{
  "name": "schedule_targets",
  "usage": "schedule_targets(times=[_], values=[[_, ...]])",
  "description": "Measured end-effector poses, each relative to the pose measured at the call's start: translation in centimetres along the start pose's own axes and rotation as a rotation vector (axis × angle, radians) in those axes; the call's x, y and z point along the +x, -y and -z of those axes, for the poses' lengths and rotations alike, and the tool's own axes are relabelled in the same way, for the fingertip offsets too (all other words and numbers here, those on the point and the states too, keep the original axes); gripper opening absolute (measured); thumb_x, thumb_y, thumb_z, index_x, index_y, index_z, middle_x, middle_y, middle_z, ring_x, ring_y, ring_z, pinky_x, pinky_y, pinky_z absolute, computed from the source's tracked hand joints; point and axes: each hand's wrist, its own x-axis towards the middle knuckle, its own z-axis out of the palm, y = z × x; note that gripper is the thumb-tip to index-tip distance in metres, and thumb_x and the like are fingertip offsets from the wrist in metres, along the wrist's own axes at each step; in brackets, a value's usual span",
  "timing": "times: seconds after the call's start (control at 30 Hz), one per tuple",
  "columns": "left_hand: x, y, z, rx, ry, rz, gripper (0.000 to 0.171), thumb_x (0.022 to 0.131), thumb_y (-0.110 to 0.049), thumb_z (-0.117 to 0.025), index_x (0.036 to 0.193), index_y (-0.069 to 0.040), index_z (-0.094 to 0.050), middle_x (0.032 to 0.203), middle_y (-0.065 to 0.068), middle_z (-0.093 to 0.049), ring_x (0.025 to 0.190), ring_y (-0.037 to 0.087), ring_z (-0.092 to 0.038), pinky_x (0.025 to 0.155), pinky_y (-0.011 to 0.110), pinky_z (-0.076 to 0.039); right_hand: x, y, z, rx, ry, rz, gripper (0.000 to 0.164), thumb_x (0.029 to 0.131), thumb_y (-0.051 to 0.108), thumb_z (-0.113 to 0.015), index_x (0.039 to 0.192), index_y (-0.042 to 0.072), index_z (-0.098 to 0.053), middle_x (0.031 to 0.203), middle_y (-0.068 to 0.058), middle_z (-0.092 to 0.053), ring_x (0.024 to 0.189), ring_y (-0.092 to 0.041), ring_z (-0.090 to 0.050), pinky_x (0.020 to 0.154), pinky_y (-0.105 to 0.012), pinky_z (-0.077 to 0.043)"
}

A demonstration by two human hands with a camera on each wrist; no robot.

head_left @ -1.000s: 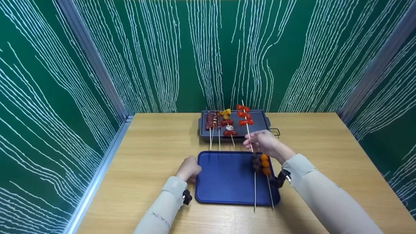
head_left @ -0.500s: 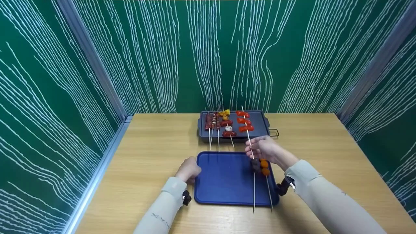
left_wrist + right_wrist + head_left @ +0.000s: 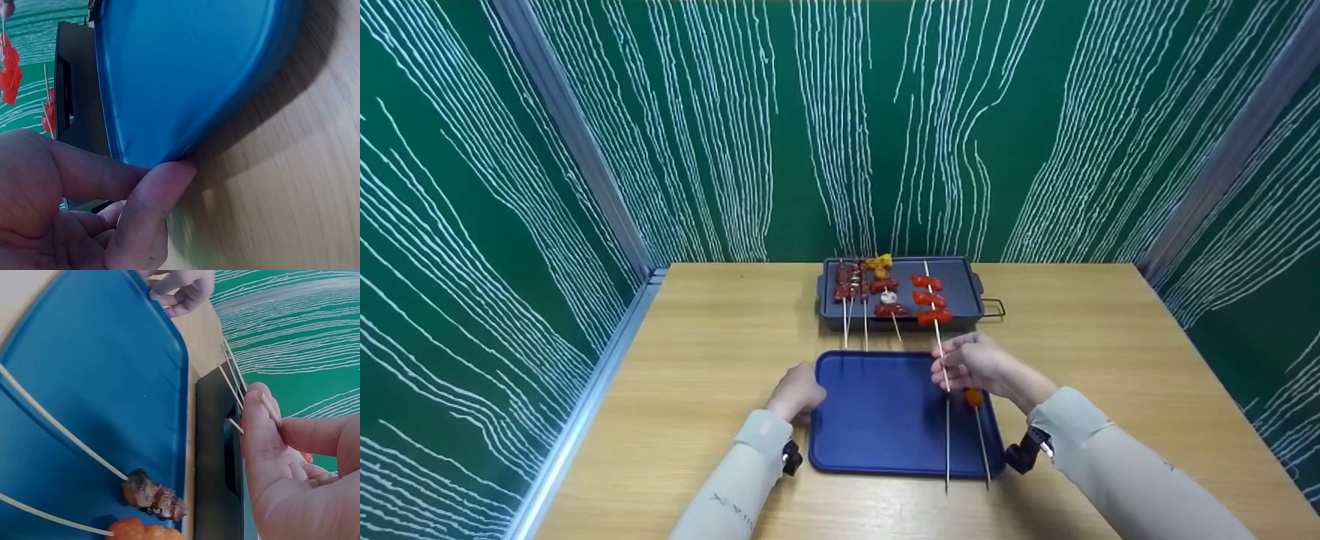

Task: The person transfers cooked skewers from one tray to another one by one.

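My left hand (image 3: 796, 391) pinches the left edge of the blue tray (image 3: 877, 420) between thumb and fingers, as the left wrist view shows close up. Between thumb and fingertips, my right hand (image 3: 976, 366) pinches the lower stick of a skewer (image 3: 931, 298) with red pieces. Those pieces overlap the right part of the dark grill pan (image 3: 956, 281) in the head view, the lowest at its front edge. Under the right hand, on the tray's right side, lie a skewer of dark brown pieces (image 3: 149, 495) and one of orange balls (image 3: 974, 398), both partly hidden in the head view.
On the left half of the grill pan lie several skewers: reddish-brown meat (image 3: 851, 281) and a mixed one (image 3: 887, 296) with yellow, red and white pieces. Their sticks reach over the front edge toward the tray. A wire handle (image 3: 994, 307) juts out right. Green walls enclose the wooden table (image 3: 720, 330).
My right hand has drawn back toward me and lowered slightly, bringing the red skewer from the pan's far side to its front edge. The left hand stays at the tray.
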Motion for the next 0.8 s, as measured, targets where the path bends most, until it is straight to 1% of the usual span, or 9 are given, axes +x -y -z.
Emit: schedule_targets(times=[0.27,0.33,0.47,0.6,0.8], values=[[-0.3,-0.1,0.1,-0.013,0.003,-0.009,0.019,0.087,0.007,-0.049,0.096,0.002,-0.064,0.087,0.021,-0.067,0.042,0.020,-0.056,0.033,0.029,-0.048,-0.5,-1.7,-0.6,-0.041,0.004,0.008,0.015,0.103,-0.006,-0.051,0.113,-0.002,-0.062,0.087,-0.006,-0.073,0.075,-0.014,-0.072,0.070,-0.027,-0.066],[-0.3,0.0,0.2,-0.017,0.002,-0.013,0.019,0.087,0.007,-0.049,0.096,0.002,-0.064,0.087,0.021,-0.067,0.042,0.020,-0.056,0.033,0.029,-0.048,-0.5,-2.1,-0.7,-0.061,-0.004,0.009,0.016,0.102,-0.006,-0.052,0.113,-0.002,-0.062,0.086,-0.006,-0.073,0.076,-0.014,-0.071,0.070,-0.028,-0.066],[-0.3,0.1,0.2,-0.006,0.010,-0.015,0.018,0.088,0.007,-0.049,0.095,0.003,-0.065,0.082,0.020,-0.067,0.041,0.019,-0.057,0.033,0.029,-0.050,-1.0,-2.6,-0.9,-0.090,0.007,0.012,0.018,0.102,-0.005,-0.052,0.116,-0.005,-0.062,0.089,-0.007,-0.074,0.077,-0.015,-0.071,0.072,-0.029,-0.066],[-0.2,0.1,0.1,0.002,0.014,-0.015,0.020,0.090,0.006,-0.049,0.101,0.003,-0.066,0.080,0.018,-0.067,0.040,0.018,-0.056,0.033,0.027,-0.049,-1.3,-3.0,-1.1,-0.089,0.033,0.012,0.017,0.102,-0.005,-0.051,0.115,-0.005,-0.061,0.088,-0.008,-0.074,0.076,-0.015,-0.071,0.071,-0.028,-0.065],[-0.1,0.2,0.0,-0.015,0.014,-0.008,0.028,0.090,0.007,-0.049,0.112,0.005,-0.066,0.093,0.022,-0.068,0.041,0.018,-0.056,0.033,0.027,-0.048,-1.8,-3.7,-1.2,-0.108,0.053,-0.005,0.015,0.101,-0.007,-0.052,0.111,-0.003,-0.062,0.087,-0.008,-0.073,0.076,-0.015,-0.073,0.068,-0.026,-0.065]])
